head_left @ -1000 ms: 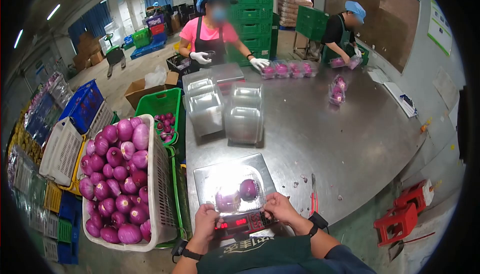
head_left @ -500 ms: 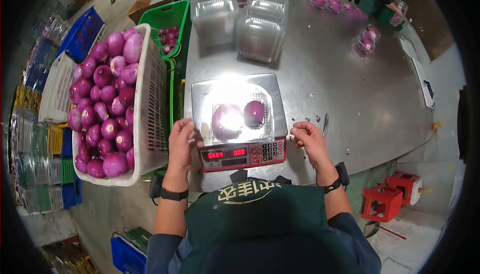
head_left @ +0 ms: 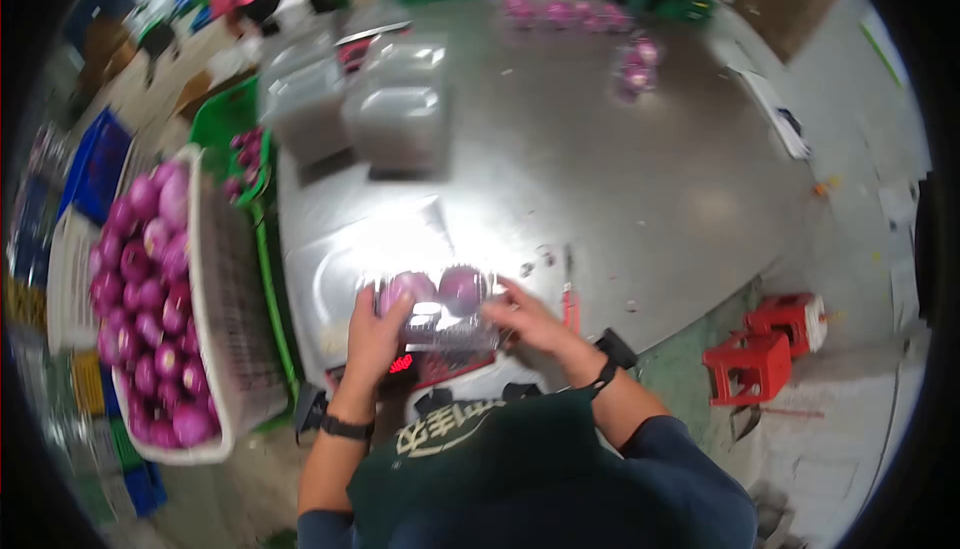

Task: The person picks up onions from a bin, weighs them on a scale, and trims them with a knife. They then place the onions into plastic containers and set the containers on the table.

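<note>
Though loaded with two onions point(head_left: 438, 289), apparently not yet set aside. Clasping box point(head_left: 442, 329) over scale point(head_left: 400, 362), left hand point(head_left: 378, 334) and right hand point(head_left: 525, 319) fingers curled round its ends.

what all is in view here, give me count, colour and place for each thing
clear tray: one, transparent, at the scale, between both hands
onions: two, purple, inside clear tray
scale: one, steel, red display, table's near edge
basket: one, white, left of table, heaped with purple onions
crate: one, green, beyond basket
tray stacks: several, clear, mid-table
table: one, steel
stools: two, red, floor right
left hand: tray's left side
right hand: tray's right side
</note>
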`<state>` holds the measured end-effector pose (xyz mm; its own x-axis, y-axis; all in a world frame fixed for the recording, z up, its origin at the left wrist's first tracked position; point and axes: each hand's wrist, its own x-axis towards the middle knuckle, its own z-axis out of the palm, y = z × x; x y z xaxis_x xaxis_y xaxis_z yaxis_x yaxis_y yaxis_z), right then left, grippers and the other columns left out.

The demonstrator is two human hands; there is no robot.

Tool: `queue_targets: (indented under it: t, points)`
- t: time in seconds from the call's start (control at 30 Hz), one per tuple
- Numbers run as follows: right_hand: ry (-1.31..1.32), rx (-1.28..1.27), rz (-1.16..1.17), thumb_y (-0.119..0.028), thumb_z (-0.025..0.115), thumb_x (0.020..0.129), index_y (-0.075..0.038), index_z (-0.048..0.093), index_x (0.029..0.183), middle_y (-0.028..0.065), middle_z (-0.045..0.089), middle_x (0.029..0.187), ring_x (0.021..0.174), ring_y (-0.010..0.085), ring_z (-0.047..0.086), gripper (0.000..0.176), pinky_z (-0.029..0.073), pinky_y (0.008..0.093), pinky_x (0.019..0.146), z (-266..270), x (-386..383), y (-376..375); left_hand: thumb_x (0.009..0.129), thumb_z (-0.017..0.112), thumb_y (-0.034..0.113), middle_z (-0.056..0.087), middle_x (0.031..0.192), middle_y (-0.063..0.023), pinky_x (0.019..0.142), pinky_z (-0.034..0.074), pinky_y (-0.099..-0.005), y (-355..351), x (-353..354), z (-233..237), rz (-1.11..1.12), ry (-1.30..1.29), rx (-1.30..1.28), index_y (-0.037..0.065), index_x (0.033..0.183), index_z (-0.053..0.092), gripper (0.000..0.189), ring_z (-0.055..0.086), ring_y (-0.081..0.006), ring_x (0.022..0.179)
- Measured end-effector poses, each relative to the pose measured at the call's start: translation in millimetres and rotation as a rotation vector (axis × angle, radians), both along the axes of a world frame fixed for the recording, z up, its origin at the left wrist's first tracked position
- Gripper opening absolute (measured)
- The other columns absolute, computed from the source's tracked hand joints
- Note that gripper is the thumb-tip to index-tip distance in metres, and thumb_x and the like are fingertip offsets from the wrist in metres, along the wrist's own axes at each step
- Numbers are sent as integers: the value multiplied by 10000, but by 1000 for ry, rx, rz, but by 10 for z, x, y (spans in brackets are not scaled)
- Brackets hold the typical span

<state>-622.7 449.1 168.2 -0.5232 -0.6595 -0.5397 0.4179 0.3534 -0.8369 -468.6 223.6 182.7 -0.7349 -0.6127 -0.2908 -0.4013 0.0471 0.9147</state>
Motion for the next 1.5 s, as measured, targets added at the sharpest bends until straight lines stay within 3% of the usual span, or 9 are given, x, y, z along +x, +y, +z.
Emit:
queue_targets:
  t: [0.23,0.27,0.37,0.53,0.67,0.93,1.1,1.23,1.5]
  points:
    - [-386,-329,-324,-283,641,973,-16,616,1241,118,679,1137,1010,221,678,379,545,368,935,-70,-580,360,1005,679,312,633,1233,-188,796,536,-279,506,-684,90,33,191,363,-68,1373,531,550,619,-188,1052]
    - [-426,-358,-415,-401,628,957,-72,666,1130,74,721,1020,838,205,723,374,605,370,595,-55,-708,400,1001,690,229,650,1119,-109,682,497,-211,497,-720,68,54,214,394,-27,1329,565,435,595,-110,919]
    - [-356,-241,-581,-483,617,957,-168,665,1142,13,711,967,735,181,694,369,561,327,498,-255,-1476,462,986,695,202,655,1085,-78,689,564,-244,299,-558,61,-21,120,295,-21,1278,603,378,648,-130,940]
    - [-57,-209,-807,-609,612,952,-203,597,1293,49,663,1130,741,202,632,530,477,340,559,-1029,-3440,561,948,744,142,691,987,-64,696,527,-239,-114,-36,316,238,167,249,-1,1204,636,313,646,-118,812]
    - [705,145,-626,-346,717,902,-78,620,1285,49,671,1035,803,147,615,478,482,323,658,-712,-3850,152,966,728,140,671,1022,-40,683,525,-239,-442,690,397,513,250,140,1,1163,641,257,636,-101,796]
    - [926,-18,-87,-214,732,884,-1,703,1097,118,705,1080,1011,236,663,303,515,362,902,515,-2401,-1858,929,776,127,685,996,-9,715,506,-228,-619,1474,1126,663,281,-144,27,1127,663,249,627,-77,834]
    - [1823,-358,157,-185,615,988,-37,693,1032,194,660,895,859,425,628,173,526,499,822,466,-1988,-2875,905,799,111,677,972,12,831,496,-241,-984,2029,1623,667,244,-462,22,1074,681,225,618,-74,891]
    - [1601,220,356,-345,496,1055,-44,660,924,215,693,946,939,435,656,367,512,532,831,352,-1950,-3047,916,779,77,676,993,13,814,511,-241,-1436,2459,1903,680,206,-507,22,1067,675,191,621,-74,891]
    - [1412,203,56,-376,468,1072,-38,648,938,198,699,887,887,398,677,406,509,485,775,246,-2116,-2997,906,775,115,708,920,-4,740,515,-248,-2615,2458,1996,537,36,-645,9,1049,693,196,633,-65,845]
